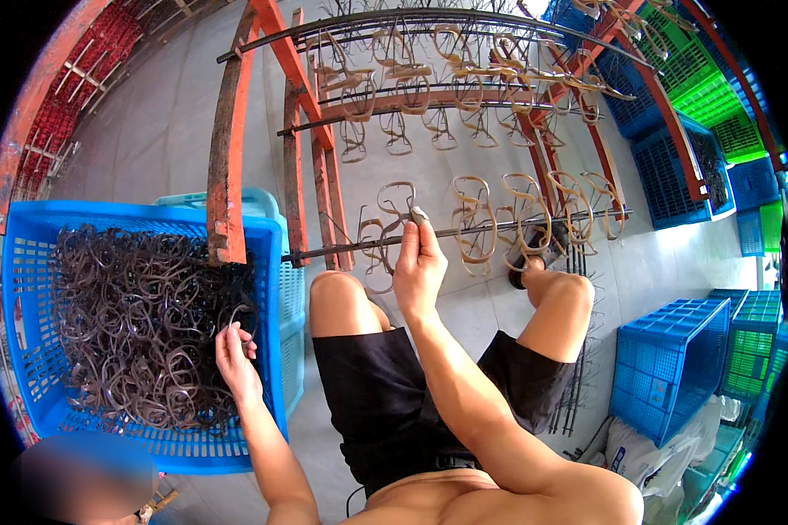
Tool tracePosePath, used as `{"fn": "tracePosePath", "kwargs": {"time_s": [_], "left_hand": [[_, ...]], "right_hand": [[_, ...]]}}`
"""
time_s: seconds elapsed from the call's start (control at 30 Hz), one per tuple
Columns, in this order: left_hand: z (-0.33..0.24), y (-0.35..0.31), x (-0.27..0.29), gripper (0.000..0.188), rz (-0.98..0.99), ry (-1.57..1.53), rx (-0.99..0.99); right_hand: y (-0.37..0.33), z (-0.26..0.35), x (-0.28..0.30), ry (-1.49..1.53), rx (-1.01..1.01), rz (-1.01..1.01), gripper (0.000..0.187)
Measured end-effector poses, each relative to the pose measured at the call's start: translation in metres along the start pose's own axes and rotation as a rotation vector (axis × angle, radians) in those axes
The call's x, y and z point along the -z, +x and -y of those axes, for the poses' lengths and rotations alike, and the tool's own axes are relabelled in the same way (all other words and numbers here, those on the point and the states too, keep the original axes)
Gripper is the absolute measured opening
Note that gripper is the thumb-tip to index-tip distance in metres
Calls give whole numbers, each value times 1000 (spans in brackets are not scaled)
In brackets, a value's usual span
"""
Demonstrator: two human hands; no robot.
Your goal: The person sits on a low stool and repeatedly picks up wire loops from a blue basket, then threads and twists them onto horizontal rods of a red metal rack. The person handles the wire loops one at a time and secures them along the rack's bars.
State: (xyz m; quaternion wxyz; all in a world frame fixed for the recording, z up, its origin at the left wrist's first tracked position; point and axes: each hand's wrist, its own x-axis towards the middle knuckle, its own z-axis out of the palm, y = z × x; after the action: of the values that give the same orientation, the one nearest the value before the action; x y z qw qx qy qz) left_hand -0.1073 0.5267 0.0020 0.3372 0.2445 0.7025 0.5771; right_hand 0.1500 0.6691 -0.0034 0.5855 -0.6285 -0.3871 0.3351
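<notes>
Bare shoulder (587, 494) nearest lens; left hand (239, 360) nearly closed, apparently pinching one of dark loops (149, 324) in blue basket (184, 462); right hand (418, 269) at rod (451, 233), cannot tell if gripping; likely light, springy, slick, best held by outer curve; hard to separate within tangle; cut off at top: orange rack (225, 166)

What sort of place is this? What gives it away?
Probably a small factory or workshop: looped tan frames hang in rows on an orange rack, a blue crate is heaped with dark looped pieces, and more crates are stacked at right.
</notes>
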Motion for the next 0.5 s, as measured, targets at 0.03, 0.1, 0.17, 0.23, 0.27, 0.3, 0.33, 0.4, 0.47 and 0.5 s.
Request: {"fn": "tracePosePath", "kwargs": {"time_s": [0.03,0.1,0.17,0.23,0.27,0.3,0.33,0.4,0.47,0.5], "left_hand": [[-3,-1,-1,21,-13,11,-11],[-7,-2,-2,20,-31,47,-45],[-8,-4,-2,20,-46,38,-67],[-10,-6,-3,20,-30,44,-52],[-10,-6,-3,20,-22,47,-44],[-9,-7,-3,21,-19,46,-38],[-7,-6,-2,22,-17,46,-31],[-4,-5,0,23,-10,46,-16],[-3,-5,2,25,-2,47,1],[-4,-5,2,26,-8,43,5]], "right_hand": [[-1,7,0,-93,62,7,20],[1,14,3,-164,25,27,21],[4,17,7,-131,-44,28,21],[5,11,8,-78,-27,23,21],[5,9,8,-78,-24,43,21],[4,9,8,-78,-23,60,21],[3,11,5,-30,-34,62,21],[0,14,5,-41,-35,27,21],[1,16,5,-75,-21,7,21],[5,16,8,-106,-8,6,21]]}}
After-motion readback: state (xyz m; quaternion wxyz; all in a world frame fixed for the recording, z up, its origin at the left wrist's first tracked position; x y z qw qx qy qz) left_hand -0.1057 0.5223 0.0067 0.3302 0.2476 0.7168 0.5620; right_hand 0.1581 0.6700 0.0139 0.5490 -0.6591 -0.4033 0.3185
